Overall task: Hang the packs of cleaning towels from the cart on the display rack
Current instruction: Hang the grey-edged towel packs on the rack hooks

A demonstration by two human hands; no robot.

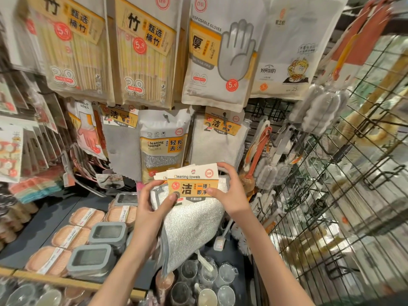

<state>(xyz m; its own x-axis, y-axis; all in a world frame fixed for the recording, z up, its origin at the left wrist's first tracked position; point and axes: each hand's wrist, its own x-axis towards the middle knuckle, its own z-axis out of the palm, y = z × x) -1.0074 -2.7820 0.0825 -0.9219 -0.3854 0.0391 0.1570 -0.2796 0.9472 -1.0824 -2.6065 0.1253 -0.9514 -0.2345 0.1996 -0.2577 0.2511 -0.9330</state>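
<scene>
Holding: packs of cleaning towels [192, 184], raised in front of the display rack [260, 111] between both hands, cardboard headers up, white cloth drooping below toward the lower shelf.
Left hand [152, 208]: fingers curled round the left edge of the packs, thumb [170, 200] pressed flat on the lower left corner of the front orange header — a pinch, not a loose touch.
Right hand [231, 193]: fingers hooked over the upper right corner of the headers, thumb on the right edge of the orange label, card caught between thumb and fingers.
Headers: several fanned slightly, front one reading "Cleaning towels", others peeking out behind at upper left.
Position on rack: just below a hanging pack of the same white towels [220, 138] and beside a cleaning sponge pack [163, 142] — apart from both, not on any hook.
Above: bamboo chopstick packs [143, 54] and a disposable gloves pack [218, 54].
Below: grey-lidded containers [97, 259] on the dark shelf and clear cups [207, 281] near the hanging cloth's lower end.
Right side: black wire grid [331, 195] with brushes hung on it.
</scene>
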